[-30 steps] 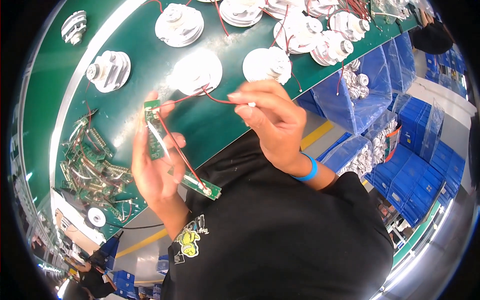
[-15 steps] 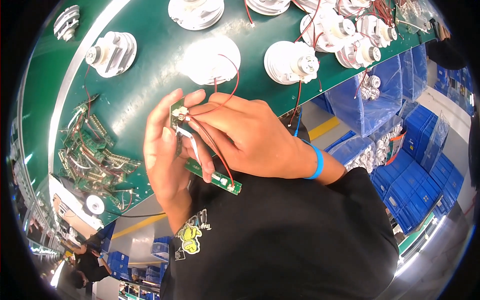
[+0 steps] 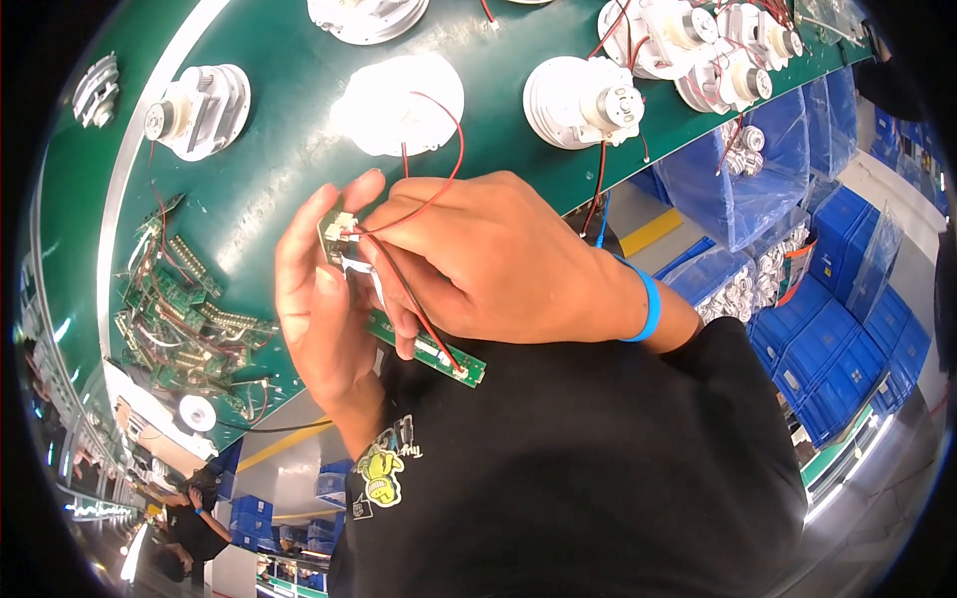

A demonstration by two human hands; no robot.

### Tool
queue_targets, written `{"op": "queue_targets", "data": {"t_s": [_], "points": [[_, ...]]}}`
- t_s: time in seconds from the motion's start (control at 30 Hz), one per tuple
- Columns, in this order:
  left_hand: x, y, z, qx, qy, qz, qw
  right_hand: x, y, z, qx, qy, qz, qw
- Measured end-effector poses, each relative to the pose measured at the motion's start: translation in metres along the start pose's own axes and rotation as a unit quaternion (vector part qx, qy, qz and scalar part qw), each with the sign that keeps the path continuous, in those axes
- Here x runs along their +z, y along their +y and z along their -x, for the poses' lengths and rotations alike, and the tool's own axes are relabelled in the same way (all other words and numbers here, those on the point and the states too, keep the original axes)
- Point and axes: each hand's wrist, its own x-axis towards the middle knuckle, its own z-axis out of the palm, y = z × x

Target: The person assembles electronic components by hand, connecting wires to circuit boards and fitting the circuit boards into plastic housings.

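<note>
Between the fingers and thumb of my left hand (image 3: 317, 299), a small green circuit board (image 3: 332, 231) with white connectors is held on edge. My right hand (image 3: 488, 254), a blue band on its wrist, has its fingertips closed at the wire plug by those connectors. From there a red wire (image 3: 461, 149) loops up to a white round motor unit (image 3: 407, 105) on the table. Dark red and white wires run down to a longer green board strip (image 3: 429, 351), which hangs below my hands against the black shirt. My right fingertips partly hide the plug.
More white motor units (image 3: 588, 105) stand on the green table (image 3: 284, 60), several crowded at the far right with red wires. A pile of green circuit boards (image 3: 189, 309) lies at left, near a white spool (image 3: 197, 413). Blue crates (image 3: 817, 349) and bagged bins stand right of the table.
Both hands still work at the small board and plug, with only slight finger shifts. The table scene has moved a little in view.
</note>
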Motion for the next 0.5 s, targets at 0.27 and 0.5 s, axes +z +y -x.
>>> {"op": "queue_targets", "data": {"t_s": [0.27, 0.5], "points": [[0.001, -0.003, 0.002, 0.027, -0.008, 0.047, 0.999, 0.005, 0.010, -0.004, 0.008, 0.037, -0.079, 0.996], [0.006, -0.004, -0.004, 0.033, 0.033, -0.024, 0.999, -0.018, -0.004, -0.014, 0.182, -0.066, -0.327, 0.925]]}}
